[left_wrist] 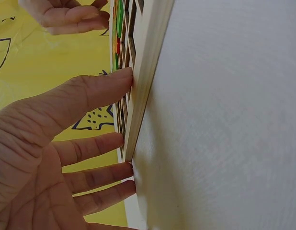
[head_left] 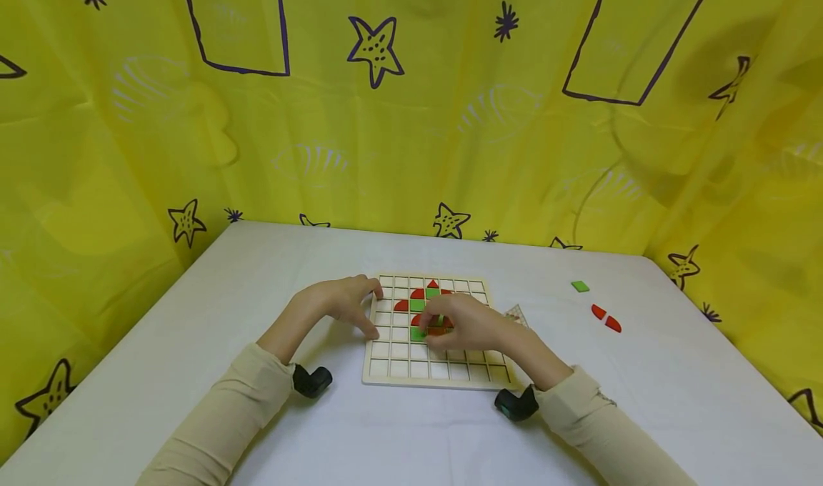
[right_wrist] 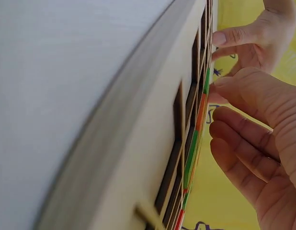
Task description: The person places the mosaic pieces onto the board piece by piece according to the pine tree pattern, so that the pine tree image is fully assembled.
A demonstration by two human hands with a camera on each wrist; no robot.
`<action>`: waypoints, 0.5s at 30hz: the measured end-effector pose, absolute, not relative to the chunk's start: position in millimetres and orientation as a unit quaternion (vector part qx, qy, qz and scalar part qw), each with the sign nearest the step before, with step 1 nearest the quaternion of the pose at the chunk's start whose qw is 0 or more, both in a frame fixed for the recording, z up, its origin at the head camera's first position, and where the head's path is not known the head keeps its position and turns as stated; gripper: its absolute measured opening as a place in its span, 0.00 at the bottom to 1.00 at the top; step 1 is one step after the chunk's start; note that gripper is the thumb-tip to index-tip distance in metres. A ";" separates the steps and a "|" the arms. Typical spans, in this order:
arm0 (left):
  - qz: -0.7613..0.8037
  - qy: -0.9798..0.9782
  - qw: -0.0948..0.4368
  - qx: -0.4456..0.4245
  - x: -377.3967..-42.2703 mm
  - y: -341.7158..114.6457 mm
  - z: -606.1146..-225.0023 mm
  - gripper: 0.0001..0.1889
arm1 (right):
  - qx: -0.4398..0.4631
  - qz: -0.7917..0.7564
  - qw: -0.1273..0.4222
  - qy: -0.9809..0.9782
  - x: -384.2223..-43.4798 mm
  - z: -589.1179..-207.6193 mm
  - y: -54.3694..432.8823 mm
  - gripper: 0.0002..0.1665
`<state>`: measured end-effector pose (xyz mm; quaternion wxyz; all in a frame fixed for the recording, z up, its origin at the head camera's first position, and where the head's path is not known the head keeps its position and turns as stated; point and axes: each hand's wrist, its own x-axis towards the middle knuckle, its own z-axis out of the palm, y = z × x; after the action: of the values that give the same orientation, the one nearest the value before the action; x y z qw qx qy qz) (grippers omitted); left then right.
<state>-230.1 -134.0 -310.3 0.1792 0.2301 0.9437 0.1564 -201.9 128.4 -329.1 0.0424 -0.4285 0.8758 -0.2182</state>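
Note:
A wooden grid board lies on the white table with red and green tiles set in its cells. My left hand rests at the board's left edge, its thumb and fingers spread and touching the frame. Over the middle of the board, my right hand bends its fingers down toward the tiles and covers some of them. A green square tile sits by its fingertips. In the right wrist view the thumb and fingers stand apart, with no loose piece visible between them. A red triangle tops the pattern.
A patterned card lies at the board's right edge, partly hidden by the right hand. Farther right on the table are a green rhombus and two red curved pieces. A yellow curtain hangs behind the table.

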 end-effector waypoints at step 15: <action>0.146 0.944 0.177 0.237 -230.8 -133.9 -312.1 0.33 | -0.418 -0.217 -0.002 0.882 -176.7 -321.0 183.2 0.07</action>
<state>-230.8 -133.9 -312.1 0.1766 0.2368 0.9442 0.1458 -176.7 183.2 -321.0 -0.0021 -0.4183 0.8820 -0.2173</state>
